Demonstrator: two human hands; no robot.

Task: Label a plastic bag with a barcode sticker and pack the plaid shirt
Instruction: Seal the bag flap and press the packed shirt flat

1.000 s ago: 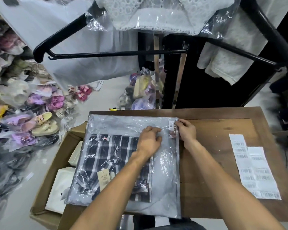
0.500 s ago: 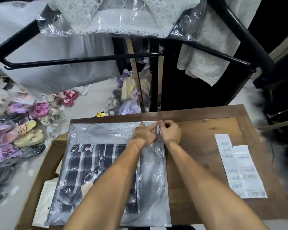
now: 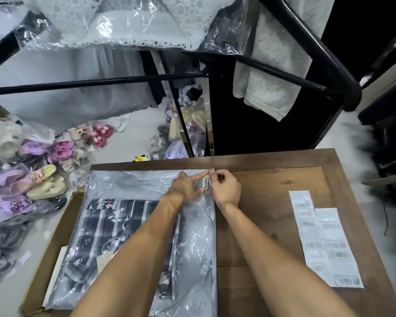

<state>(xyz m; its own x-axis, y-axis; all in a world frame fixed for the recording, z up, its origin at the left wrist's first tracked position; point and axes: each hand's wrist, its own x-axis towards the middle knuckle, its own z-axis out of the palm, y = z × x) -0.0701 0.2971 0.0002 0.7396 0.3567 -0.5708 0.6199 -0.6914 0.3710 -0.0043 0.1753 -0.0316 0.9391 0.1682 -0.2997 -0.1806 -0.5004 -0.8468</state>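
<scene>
A clear plastic bag (image 3: 194,227) lies flat on the left half of the wooden table (image 3: 270,202). Inside it is a folded black-and-white plaid shirt (image 3: 114,232) with a paper hang tag (image 3: 104,259). A small barcode sticker (image 3: 206,180) sits at the bag's far right corner. My left hand (image 3: 185,187) rests on the bag, its fingertips pressing beside the sticker. My right hand (image 3: 225,187) pinches the bag's corner edge at the sticker from the right. My forearms cover part of the shirt and bag.
Sheets of barcode labels (image 3: 325,239) lie on the table's right side. An open cardboard box (image 3: 53,243) with white packets stands left of the table, partly under the bag. Bagged shoes (image 3: 41,179) pile on the floor at left. A black garment rack (image 3: 306,51) with hanging clothes stands beyond the table.
My hands came together at the bag's far right corner, around the barcode sticker. The camera view shifted slightly; the bag stayed in place.
</scene>
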